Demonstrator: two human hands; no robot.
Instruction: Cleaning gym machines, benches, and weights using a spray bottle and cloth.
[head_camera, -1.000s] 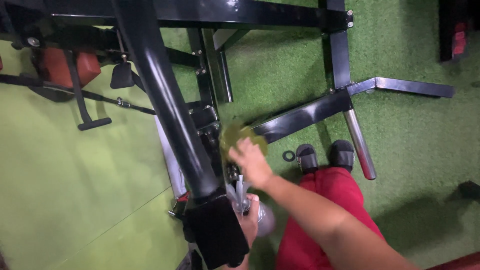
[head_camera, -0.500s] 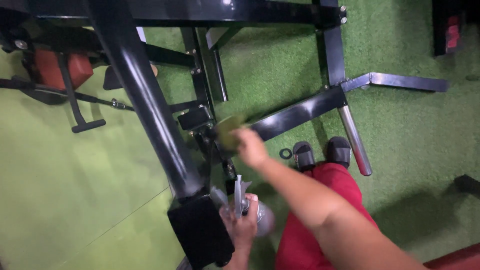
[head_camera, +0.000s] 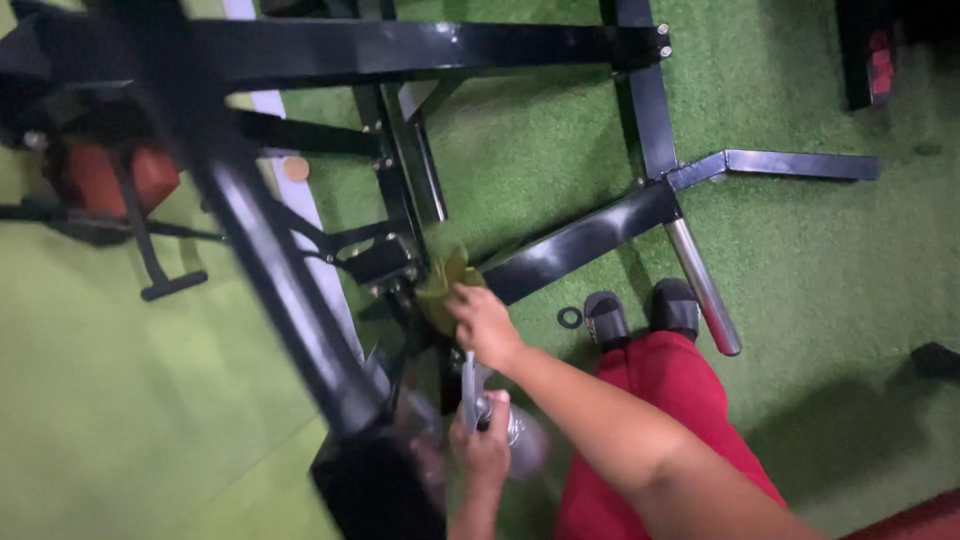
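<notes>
My right hand (head_camera: 484, 324) is closed on an olive-green cloth (head_camera: 441, 281) and presses it against a joint of the black gym machine frame (head_camera: 575, 244). My left hand (head_camera: 478, 440), lower in the view, grips a clear spray bottle (head_camera: 476, 400) with a grey trigger head, held upright beside the thick black post (head_camera: 280, 290). My red trousers (head_camera: 660, 400) and black sandals (head_camera: 645, 312) show below the right arm.
A chrome peg (head_camera: 704, 288) sticks out of the frame by my feet. A small black ring (head_camera: 570, 317) lies on the green turf. A red pad (head_camera: 105, 175) and a black cable handle (head_camera: 150, 260) sit at the left on the smooth green mat.
My right hand has shifted the cloth a little left and down along the frame joint. The view has swung, so the black post now blurs across the left. The bottle stays in my left hand.
</notes>
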